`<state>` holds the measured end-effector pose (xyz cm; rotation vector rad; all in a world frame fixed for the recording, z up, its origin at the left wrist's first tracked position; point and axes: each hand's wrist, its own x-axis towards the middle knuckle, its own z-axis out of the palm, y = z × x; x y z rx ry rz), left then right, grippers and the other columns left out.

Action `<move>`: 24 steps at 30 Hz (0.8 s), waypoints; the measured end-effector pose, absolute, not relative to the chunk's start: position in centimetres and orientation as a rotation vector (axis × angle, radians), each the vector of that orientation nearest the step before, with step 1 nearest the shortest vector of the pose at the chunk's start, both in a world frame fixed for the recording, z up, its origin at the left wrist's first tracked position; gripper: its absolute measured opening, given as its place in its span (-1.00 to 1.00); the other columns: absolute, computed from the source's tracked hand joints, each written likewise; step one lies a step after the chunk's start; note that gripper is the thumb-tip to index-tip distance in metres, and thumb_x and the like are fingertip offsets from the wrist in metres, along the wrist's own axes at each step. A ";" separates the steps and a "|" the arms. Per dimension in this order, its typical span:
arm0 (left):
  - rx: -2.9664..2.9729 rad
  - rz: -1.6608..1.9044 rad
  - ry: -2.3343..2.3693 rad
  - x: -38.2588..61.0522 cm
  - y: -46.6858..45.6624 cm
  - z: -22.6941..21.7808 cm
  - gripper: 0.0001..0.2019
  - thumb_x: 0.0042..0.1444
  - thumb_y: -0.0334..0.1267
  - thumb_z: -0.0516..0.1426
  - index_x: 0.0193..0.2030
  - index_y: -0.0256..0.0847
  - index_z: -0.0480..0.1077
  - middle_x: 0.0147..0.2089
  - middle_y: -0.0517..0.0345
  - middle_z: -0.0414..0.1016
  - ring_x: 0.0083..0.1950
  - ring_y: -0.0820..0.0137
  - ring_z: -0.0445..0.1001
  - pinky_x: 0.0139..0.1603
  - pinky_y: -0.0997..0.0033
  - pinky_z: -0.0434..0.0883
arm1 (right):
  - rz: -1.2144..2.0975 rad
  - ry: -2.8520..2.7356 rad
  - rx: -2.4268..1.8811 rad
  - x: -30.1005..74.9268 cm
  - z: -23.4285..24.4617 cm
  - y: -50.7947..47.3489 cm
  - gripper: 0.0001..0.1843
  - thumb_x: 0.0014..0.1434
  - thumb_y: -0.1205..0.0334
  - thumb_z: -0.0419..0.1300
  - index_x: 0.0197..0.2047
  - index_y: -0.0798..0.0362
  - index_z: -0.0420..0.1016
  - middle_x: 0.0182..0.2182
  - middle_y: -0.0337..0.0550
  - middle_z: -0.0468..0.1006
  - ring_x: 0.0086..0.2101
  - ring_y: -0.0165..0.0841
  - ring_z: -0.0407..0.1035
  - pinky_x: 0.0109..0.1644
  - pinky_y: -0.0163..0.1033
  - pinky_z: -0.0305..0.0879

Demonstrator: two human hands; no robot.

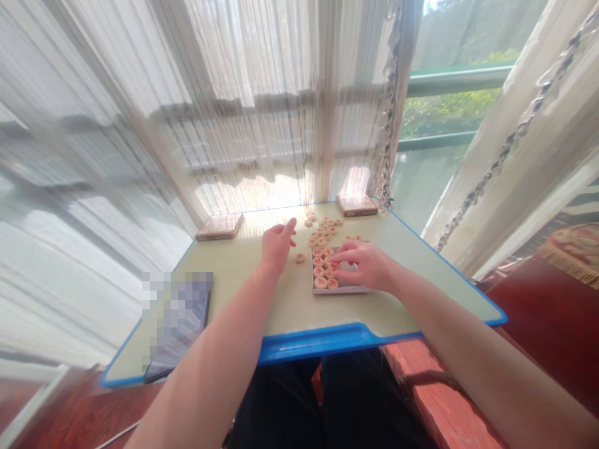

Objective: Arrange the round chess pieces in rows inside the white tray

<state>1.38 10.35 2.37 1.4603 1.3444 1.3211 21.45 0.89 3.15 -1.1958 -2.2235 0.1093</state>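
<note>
Head view: round, cream-coloured, red-marked discs [319,272] are filling the left columns of a shallow, pale-walled box [341,290]; loose cream discs [321,242] are lying outside it on our smooth, pale, blue-edged desk [290,308]. Our right hand [367,265] is bracketing one boxed disc, our left hand [277,245] is half-curling; whether either is pinching, we cannot tell.

Before you, sheer pale curtains [262,50] hang across the far side and down the left, glowing with daylight from behind. Toward the far right they part, showing you green railings [458,81] and leafy greenery [449,117] outside. Your table [224,268] has a pale, blue-edged top; reddish flooring [79,405] shows near left, a fringed cloth [575,249] at right.
</note>
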 end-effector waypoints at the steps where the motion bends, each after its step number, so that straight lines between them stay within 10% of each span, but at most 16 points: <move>1: 1.469 1.300 1.337 1.4 10.2 2.4 -0.57 -0.05 0.17 0.10 -0.50 -0.23 0.39 -0.69 0.20 0.32 -0.62 0.47 0.28 -0.53 0.46 0.20 | 0.109 -2.225 -1.194 21.4 3.1 0.9 -0.75 -0.01 0.15 0.28 -0.23 0.02 0.62 -0.31 -0.11 0.54 -0.45 -0.45 0.36 -0.30 -0.32 0.29; 24: 2.231 1.367 1.448 2.0 7.9 2.8 -0.66 0.07 -0.03 0.08 -0.60 -0.19 0.31 -0.68 0.28 0.14 -0.58 0.49 0.12 -0.48 0.46 0.08 | 0.012 -2.284 -1.196 20.9 2.7 0.9 -0.74 0.01 0.10 0.28 -0.25 0.05 0.61 -0.44 -0.14 0.56 -0.49 -0.41 0.37 -0.37 -0.31 0.26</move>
